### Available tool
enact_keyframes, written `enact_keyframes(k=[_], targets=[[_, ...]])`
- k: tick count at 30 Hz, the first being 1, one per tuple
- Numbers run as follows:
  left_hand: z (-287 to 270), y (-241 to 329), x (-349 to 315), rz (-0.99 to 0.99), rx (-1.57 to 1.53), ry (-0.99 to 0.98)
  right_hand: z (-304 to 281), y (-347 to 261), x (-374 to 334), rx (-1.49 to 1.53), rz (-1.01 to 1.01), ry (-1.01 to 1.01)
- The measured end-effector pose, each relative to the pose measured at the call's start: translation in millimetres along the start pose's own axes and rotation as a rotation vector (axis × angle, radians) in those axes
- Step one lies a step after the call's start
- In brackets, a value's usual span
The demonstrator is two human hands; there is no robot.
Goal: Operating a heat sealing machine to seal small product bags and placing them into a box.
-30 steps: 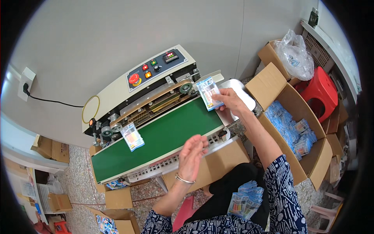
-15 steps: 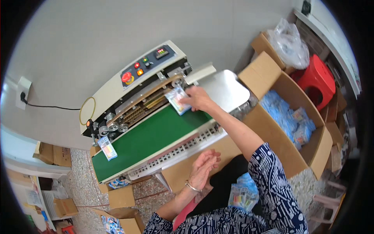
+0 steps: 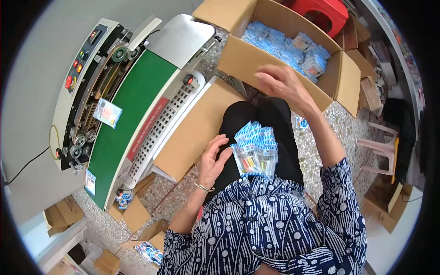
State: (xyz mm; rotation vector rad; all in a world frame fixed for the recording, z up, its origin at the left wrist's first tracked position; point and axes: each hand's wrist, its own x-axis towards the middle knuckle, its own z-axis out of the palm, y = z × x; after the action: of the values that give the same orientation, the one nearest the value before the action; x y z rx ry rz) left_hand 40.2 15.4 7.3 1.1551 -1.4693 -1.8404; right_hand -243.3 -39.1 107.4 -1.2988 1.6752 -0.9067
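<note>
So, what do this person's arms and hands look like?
The left hand and right hand are ungloved. A thin, shiny metal bangle circles the left wrist; none shows on the right. Dark blue sleeves with white dots and streaks end near the elbows.

At left, a machine is set along the left edge of a belt; one packet is laid midway, a second packet near the lower end. Many packets are contained in a carton at upper right. At centre, a packet pile is supported on the lap, right of the left hand.
</note>
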Motion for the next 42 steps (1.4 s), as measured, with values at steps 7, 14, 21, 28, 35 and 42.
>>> enact_keyframes(k=[7, 14, 21, 28, 35, 42], targets=[[27, 6, -24, 0.201, 0.296, 0.117, -13, 39, -102, 0.118, 0.158, 0.111], [40, 7, -32, 0.238, 0.415, 0.215, 10, 25, -129, 0.215, 0.14, 0.059], [34, 21, -36, 0.274, 0.14, 0.184, 20, 4, -116, 0.154, -0.086, -0.016], [32, 84, -13, 0.19, -0.398, 0.153, 44, -11, -99, 0.094, -0.338, -0.132], [24, 118, 15, 0.316, -0.454, 0.193, 67, -30, -60, 0.392, -0.03, -0.26], [12, 118, 47, 0.314, -0.412, 0.199, 76, -26, -25, 0.553, -0.044, -0.357]])
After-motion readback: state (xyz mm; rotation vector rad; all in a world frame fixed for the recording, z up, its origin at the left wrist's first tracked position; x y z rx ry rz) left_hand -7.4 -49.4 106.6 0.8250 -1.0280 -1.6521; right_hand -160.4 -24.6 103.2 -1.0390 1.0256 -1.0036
